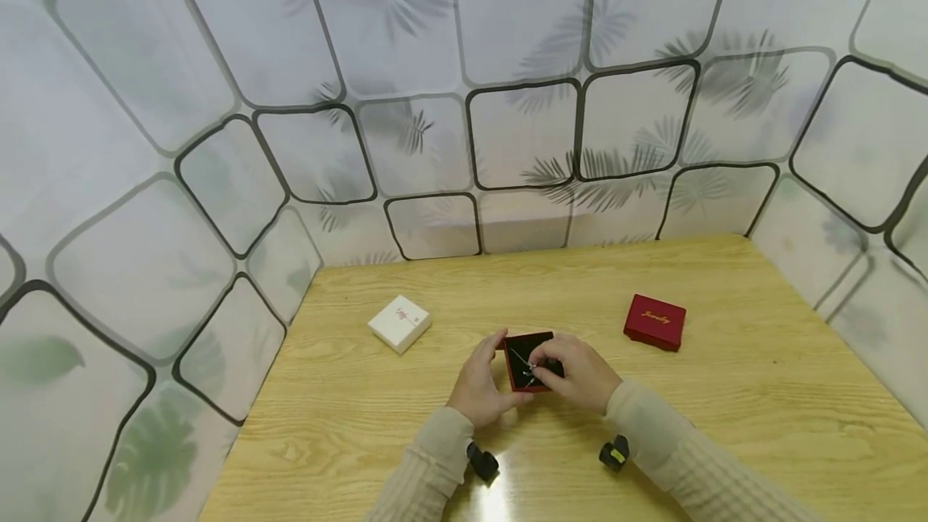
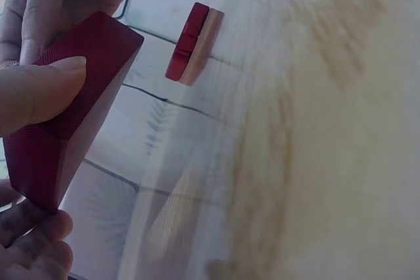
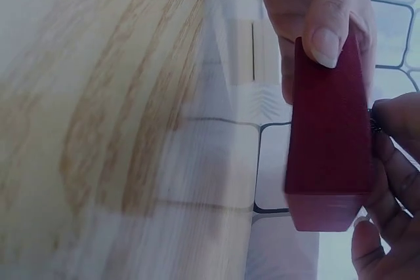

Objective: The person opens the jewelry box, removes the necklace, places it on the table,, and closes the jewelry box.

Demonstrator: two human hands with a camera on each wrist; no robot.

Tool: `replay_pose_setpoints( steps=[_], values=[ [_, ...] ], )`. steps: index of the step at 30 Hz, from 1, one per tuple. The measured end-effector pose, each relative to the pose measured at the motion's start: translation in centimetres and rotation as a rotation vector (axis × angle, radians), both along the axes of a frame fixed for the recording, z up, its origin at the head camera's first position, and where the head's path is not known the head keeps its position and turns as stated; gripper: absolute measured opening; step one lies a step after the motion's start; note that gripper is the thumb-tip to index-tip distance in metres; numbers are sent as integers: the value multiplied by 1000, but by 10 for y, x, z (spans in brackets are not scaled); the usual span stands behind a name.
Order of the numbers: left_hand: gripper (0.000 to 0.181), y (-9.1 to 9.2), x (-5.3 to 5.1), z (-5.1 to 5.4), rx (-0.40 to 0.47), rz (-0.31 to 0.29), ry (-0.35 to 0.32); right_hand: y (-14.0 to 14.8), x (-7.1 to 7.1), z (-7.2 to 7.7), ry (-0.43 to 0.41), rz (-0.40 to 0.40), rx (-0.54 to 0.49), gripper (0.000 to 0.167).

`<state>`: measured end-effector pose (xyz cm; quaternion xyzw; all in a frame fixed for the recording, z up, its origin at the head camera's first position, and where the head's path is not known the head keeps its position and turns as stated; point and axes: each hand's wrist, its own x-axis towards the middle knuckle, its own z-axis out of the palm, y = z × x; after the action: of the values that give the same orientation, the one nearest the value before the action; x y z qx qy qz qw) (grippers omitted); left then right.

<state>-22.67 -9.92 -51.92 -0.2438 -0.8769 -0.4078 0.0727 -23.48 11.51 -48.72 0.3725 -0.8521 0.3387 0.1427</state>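
My left hand [image 1: 478, 385] grips a small red box base [image 1: 510, 369] by its sides, thumb on the near wall, fingers round the far left corner. The box is held tilted, its black-lined inside facing up towards me. Over its opening, my right hand [image 1: 580, 373] pinches a thin silver necklace [image 1: 528, 378] between thumb and fingertips; part of the chain lies against the black lining. In the right wrist view the box's plain red side [image 3: 328, 129] hides most of the inside, and only a small dark bit of the jewellery shows at the pinching fingers [image 3: 397, 116].
A closed red lid-like box [image 1: 656, 321] with gold "Jewelry" lettering lies on the wooden table [image 1: 348, 425] to the right. A white box [image 1: 400, 322] with a pink print sits to the left. Patterned curtains [image 1: 522, 135] surround the table's back and sides.
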Motion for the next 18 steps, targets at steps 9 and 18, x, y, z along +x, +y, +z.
replay_pose_setpoints(
  steps=[9, 18],
  values=[
    [98, 0, 0, 0, 0, -7, -6, 2, 3, 1, 23, 56, -45, 15],
    [97, 1, -1, -1, 6, -12, -6, 2, 4, 2, 61, 81, -75, 16]
  ],
)
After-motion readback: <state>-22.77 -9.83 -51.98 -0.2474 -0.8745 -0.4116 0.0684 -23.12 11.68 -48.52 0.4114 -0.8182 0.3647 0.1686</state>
